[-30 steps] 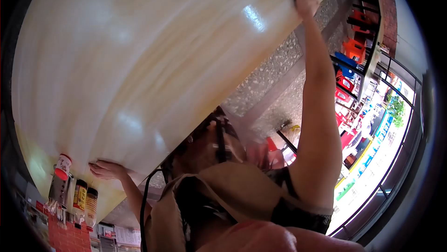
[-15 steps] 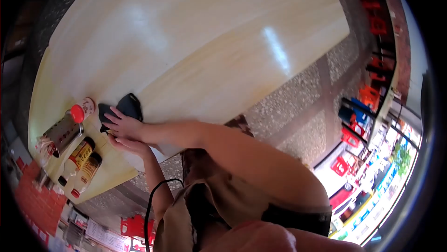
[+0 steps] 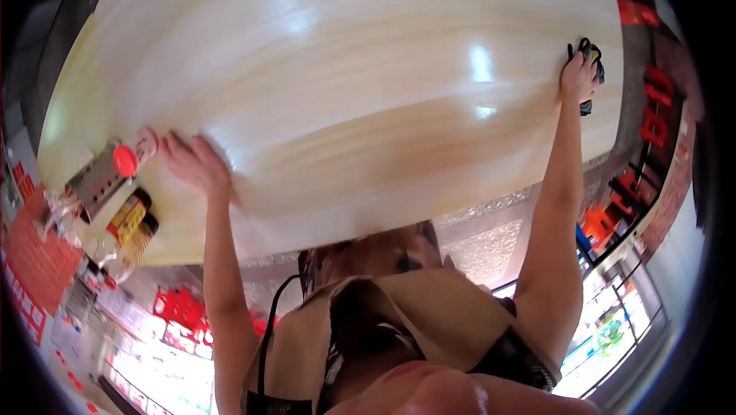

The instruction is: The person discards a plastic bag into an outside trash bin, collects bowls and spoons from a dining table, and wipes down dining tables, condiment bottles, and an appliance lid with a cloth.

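A dark cloth (image 3: pixel 588 100) lies bunched on the far right part of the light wood-grain table (image 3: pixel 368 146). My right hand (image 3: pixel 580 77) is closed over it, pressing it against the tabletop with the arm stretched out. On the left side of the table my left hand (image 3: pixel 195 162) rests palm down, its fingers apart and somewhat blurred. Its fingertips are close to a patterned white and red container (image 3: pixel 146 143). Beside that stands a red-capped container (image 3: pixel 125 161), next to a perforated metal utensil holder (image 3: pixel 96 185).
Two sauce bottles, one with a yellow label (image 3: pixel 129 215) and a paler one (image 3: pixel 138 242), are at the table's left edge. Red stools (image 3: pixel 655 108) stand beyond the right edge. More red seats (image 3: pixel 180 309) show behind at lower left. A black cable (image 3: pixel 268 331) hangs along my front.
My right hand has swept from the left side to the far right, carrying the dark cloth. My left hand, earlier tucked by the right, now lies apart on the tabletop.
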Tool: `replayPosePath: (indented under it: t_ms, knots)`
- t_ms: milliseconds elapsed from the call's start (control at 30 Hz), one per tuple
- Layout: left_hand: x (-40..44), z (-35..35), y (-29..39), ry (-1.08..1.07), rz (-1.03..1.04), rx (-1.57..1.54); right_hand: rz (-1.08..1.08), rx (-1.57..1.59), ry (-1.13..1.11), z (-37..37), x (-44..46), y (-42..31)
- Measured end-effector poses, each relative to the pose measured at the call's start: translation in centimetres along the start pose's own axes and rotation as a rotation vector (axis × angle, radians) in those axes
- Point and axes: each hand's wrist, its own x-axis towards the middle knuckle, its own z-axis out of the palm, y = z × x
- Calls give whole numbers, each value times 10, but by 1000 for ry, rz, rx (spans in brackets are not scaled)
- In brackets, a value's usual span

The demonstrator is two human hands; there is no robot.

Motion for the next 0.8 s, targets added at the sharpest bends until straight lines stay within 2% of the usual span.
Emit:
replayPosePath:
  t_ms: [33,100,133,167,200,233,267,300,367,400,433,467,500,533,567,600,633,667,700,733,800]
  knots:
    - [-2,-1,2,-9,-38,1,-103,-13,-17,-7,-18,-18]
    - [-1,-4,7,-3,-53,-9,-707,-53,-24,-44,-96,-89]
    - [-1,-8,6,3,-65,0,-734,177,-24,-36,-146,-129]
    - [-1,-9,6,-21,-79,-8,-893,167,-184,-108,-199,-187]
    - [1,-8,7,-39,-93,-21,-1100,355,-158,-116,-247,-224]
    - [3,-8,8,-22,-100,-26,-994,534,-426,-139,-294,-271]
    - [2,-9,8,-38,-109,-33,-1079,854,-515,-156,-332,-313]
    - [1,-10,8,-54,-113,-39,-1349,848,-810,-180,-345,-363]
    - [0,-9,1,-42,-96,-40,-1625,832,-284,-180,-407,-422]
    - [1,-8,2,-48,-79,-37,-1714,796,-218,-178,-402,-436]
    - [1,-7,3,-41,-82,-35,-1647,835,-164,-165,-390,-444]
    - [0,-10,5,-54,-76,-35,-1546,631,-383,-177,-340,-431]
    - [0,-11,6,-68,-69,-40,-1230,671,-144,-144,-305,-408]
    - [1,-11,6,-75,-74,-19,-1252,585,-181,-137,-239,-371]
    - [3,-10,7,-75,-79,-26,-1109,430,-187,-123,-183,-333]
    - [4,-10,9,-76,-87,-2,-993,309,19,-91,-138,-291]
    - [3,-11,10,-83,-94,22,-798,128,-102,-76,-92,-254]
    - [3,-11,9,-84,-96,12,-772,50,41,-23,-42,-199]
    - [3,-12,8,-89,-78,25,-530,70,158,-10,-20,-176]
    - [4,-13,7,-89,-65,38,-533,69,176,-15,-21,-186]
    - [5,-15,7,-85,-71,40,-247,-65,31,-23,-17,-215]
